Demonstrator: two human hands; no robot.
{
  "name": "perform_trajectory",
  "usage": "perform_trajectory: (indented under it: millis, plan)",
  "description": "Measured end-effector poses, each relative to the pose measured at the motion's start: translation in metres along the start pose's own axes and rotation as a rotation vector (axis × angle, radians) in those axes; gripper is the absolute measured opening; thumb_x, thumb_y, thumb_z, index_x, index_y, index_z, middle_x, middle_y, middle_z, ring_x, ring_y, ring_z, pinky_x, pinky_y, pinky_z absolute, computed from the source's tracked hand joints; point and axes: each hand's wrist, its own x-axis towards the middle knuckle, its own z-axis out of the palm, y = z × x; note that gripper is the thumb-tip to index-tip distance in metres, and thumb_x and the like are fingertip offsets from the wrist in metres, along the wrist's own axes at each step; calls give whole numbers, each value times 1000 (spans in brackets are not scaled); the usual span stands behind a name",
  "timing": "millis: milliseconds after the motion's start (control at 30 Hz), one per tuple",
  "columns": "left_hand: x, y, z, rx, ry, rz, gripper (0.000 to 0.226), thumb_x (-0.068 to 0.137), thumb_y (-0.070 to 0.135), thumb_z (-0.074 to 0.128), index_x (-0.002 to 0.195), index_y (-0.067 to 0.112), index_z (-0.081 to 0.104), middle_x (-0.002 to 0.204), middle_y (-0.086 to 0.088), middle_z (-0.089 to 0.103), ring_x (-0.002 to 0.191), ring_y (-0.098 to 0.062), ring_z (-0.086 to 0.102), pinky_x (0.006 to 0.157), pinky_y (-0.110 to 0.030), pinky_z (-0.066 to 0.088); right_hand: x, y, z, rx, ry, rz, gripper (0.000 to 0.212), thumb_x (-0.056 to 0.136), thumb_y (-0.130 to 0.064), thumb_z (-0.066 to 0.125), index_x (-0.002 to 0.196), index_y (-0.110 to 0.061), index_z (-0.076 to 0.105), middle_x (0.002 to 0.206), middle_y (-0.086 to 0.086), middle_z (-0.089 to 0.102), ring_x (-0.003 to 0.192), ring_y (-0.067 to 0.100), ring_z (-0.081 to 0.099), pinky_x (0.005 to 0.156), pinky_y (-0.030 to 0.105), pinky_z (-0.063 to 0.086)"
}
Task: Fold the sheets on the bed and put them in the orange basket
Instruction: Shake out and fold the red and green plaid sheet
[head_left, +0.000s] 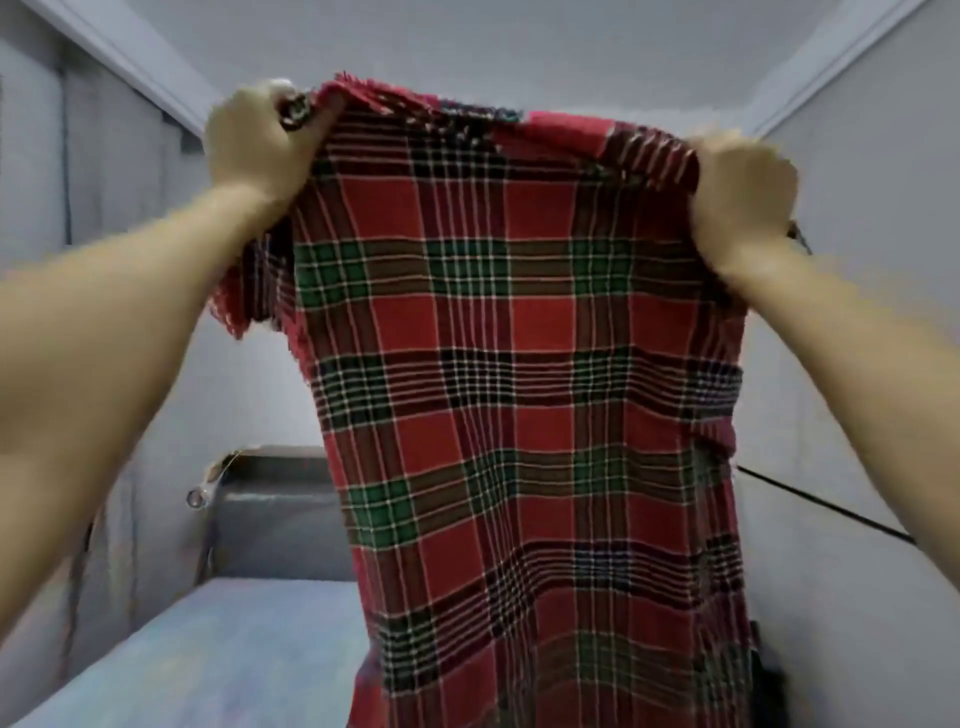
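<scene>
Sheet count: one red-green plaid sheet (498, 395), hanging raised above the bed (208, 654). Two hands gripping its top edge: left hand (254, 140) and right hand (743, 192) both fisted on corners.

A red, green and black plaid sheet (498, 395) hangs full-length in front of the bed (208, 649), held up high by its top edge. The left hand (260, 145) has a closed grip on the sheet's upper left corner, the right hand (743, 192) on its upper right corner, fabric bunched in both fists. Behind the sheet's left side stands a grey padded headboard (275, 514). A black cable (826, 506) runs along the wall right of the sheet.
</scene>
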Motion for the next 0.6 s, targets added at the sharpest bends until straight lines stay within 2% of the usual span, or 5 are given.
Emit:
perform_trajectory:
  millis: [200,400,500,533,600]
  plan:
    - [-59,-15,-12,108,-171,216,66,90,66,32,62,8,45,59,-17,39,60,-37,50,54,-40,28,-63,23,-6,0,-102,-238,15,89,-10,51,95,1,59,88,30,58,78,46,58,58,41,38]
    - [-181,-15,-104,-34,-359,531,49,87,38,54,53,4,47,45,-13,39,43,-24,38,50,-28,25,-217,36,-59,314,-323,-242,34,85,-27,42,92,-1,63,81,20,64,72,39,62,58,41,50]
    - [-262,-22,-174,-161,-710,595,55,83,50,54,51,6,55,42,-8,43,39,-24,37,44,-30,31,-314,34,-113,621,-683,-210,35,82,-40,44,85,-13,66,75,-6,66,69,11,62,59,27,49]
    - [-289,-19,-198,-188,-924,542,55,82,59,52,54,12,59,42,-1,46,39,-22,42,44,-28,34,-348,34,-127,683,-872,-185,30,81,-44,46,79,-19,62,69,-16,62,65,-4,56,58,22,46]
    - [-349,-10,-237,-177,-1347,417,48,74,72,51,67,26,61,44,10,50,42,-4,48,47,-16,35,-413,36,-149,709,-1192,-157,27,83,-44,55,74,-18,55,64,-14,58,62,-4,55,58,24,45]
